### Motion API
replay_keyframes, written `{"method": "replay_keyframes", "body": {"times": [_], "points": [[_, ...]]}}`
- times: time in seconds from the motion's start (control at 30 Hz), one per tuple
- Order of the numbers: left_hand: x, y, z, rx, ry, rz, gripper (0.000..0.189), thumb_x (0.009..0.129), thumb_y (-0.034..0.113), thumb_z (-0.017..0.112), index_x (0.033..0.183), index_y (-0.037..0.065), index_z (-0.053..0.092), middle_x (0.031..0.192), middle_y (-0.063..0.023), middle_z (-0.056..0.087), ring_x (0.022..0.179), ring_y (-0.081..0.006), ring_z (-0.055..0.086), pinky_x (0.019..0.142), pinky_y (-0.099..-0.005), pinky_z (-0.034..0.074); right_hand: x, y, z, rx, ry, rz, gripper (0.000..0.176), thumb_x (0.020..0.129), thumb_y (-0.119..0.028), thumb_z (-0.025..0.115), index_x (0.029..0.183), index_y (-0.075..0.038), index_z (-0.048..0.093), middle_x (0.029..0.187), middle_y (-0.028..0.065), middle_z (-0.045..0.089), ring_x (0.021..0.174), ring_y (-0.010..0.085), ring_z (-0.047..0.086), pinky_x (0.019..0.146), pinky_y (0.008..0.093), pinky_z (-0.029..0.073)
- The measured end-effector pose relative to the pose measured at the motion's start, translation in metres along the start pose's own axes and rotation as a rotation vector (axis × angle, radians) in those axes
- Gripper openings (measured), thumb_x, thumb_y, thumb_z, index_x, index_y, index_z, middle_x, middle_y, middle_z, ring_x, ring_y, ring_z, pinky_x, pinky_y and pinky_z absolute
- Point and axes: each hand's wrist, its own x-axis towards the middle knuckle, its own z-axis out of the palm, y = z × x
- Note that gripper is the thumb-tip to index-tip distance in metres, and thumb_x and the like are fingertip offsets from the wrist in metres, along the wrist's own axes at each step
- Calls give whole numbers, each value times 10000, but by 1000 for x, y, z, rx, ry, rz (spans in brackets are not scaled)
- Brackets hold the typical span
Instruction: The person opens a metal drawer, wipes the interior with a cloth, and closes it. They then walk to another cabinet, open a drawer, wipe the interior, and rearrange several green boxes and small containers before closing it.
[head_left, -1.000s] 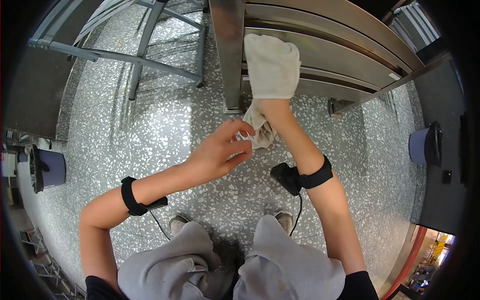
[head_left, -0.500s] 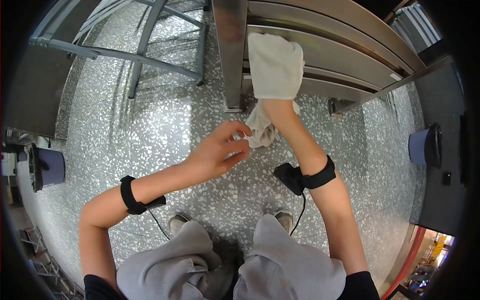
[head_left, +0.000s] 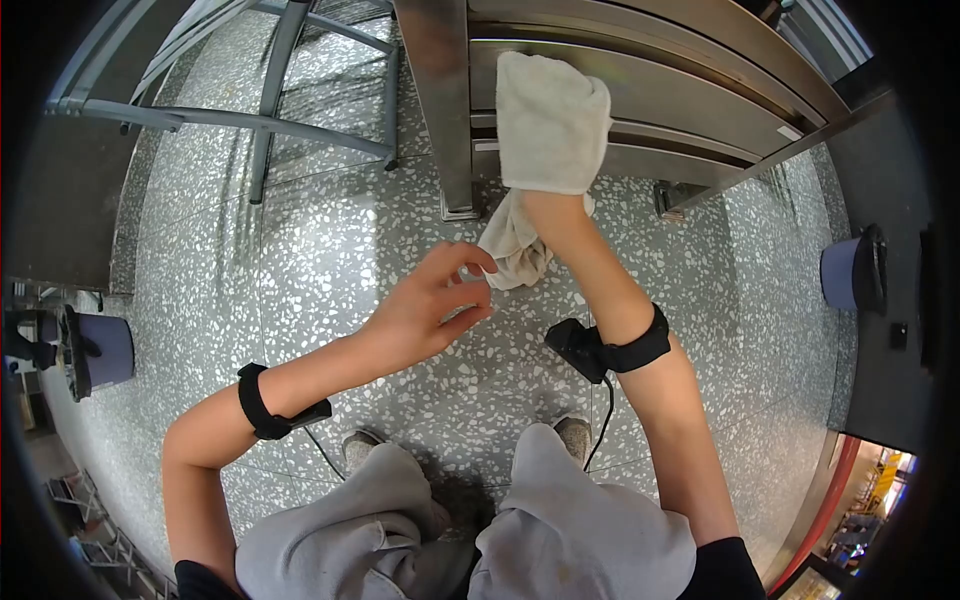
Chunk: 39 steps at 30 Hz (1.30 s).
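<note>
A white towel-like cloth [head_left: 552, 125] covers my right hand entirely, so its fingers are hidden; only the wrist shows below the fabric. The covered hand is up against the front of a stainless-steel frame [head_left: 640, 75] with horizontal metal panels. Bunched cloth [head_left: 517, 245] in the same pale colour hangs below and behind the right wrist, over the floor. Lower and to the left, my left hand [head_left: 440, 300] is in the air with its fingers curved and apart, holding nothing. Its fingertips overlap the edge of the bunched cloth in this view.
A grey metal stool [head_left: 275, 122] stands at upper left, beside a steel leg [head_left: 445, 110] of the frame. Blue-grey bins stand at the left [head_left: 105, 350] and right [head_left: 840, 273]. The speckled floor [head_left: 330, 230] lies below. Cabled black devices are strapped to both forearms.
The view has shifted slightly, with the steel frame and stool now a little further left. The cloth-covered right hand has moved slightly up along the panels. My left hand keeps nearly the same pose.
</note>
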Motion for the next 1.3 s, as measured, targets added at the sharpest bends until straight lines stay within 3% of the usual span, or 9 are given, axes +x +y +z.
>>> {"method": "replay_keyframes", "body": {"times": [0.13,0.27,0.4,0.57,0.77,0.97,1.13,1.23,1.3], "points": [[0,-3,3,3,8,-1,107,740,20,661,790,46,570,1101,-70,493,981,-224,494,760,-335,426,-5,2,7,31,31,82,245,740,-72,652,964,-36,560,916,27,586,832,131,584,705,248,471],[1,2,0,-1,-7,-11,103,743,22,659,789,46,570,1106,-70,492,980,-223,492,759,-336,425,-4,14,8,-381,-102,-134,254,778,-64,606,1018,-38,529,951,36,581,828,135,591,697,263,494],[2,-3,4,26,-2,26,100,745,18,651,788,44,564,1089,-67,488,965,-219,487,722,-329,430,-3,-2,17,324,-29,293,192,861,-92,496,1046,-40,508,985,51,582,855,148,598,714,271,504],[2,1,5,2,-24,-2,97,743,14,654,791,50,578,1106,-67,492,977,-216,491,740,-326,430,0,9,8,-200,-188,56,201,856,-75,499,1052,-31,508,992,60,579,858,149,596,712,281,513],[1,-3,8,10,-37,-3,93,746,12,652,793,50,582,1101,-64,496,981,-213,489,732,-326,431,-5,11,7,163,58,-30,216,839,-39,515,1055,-28,513,978,56,585,856,129,592,706,273,510],[1,-2,5,4,-8,16,100,743,21,660,791,49,577,1101,-64,497,980,-215,489,736,-329,429,-3,2,13,-214,-192,65,251,836,-70,546,1083,-40,510,977,35,584,869,122,589,732,251,497],[3,-2,5,18,-18,15,106,737,22,663,783,50,571,1102,-64,497,977,-217,489,732,-333,426,-9,8,7,27,-174,141,262,847,-82,522,1102,-37,484,1079,33,535,1032,103,510,824,262,450],[1,-2,6,16,-18,10,103,738,21,661,778,51,571,1102,-63,496,975,-216,488,732,-331,425,11,-11,0,-262,-62,35,96,745,-110,514,831,-71,532,780,58,522,761,217,517,663,320,412],[4,-2,8,15,-21,19,102,739,22,661,777,51,571,1103,-62,495,972,-215,487,728,-329,424,6,-9,0,-145,-149,91,128,814,-87,500,931,-49,534,909,36,545,866,152,539,723,276,439]]}}
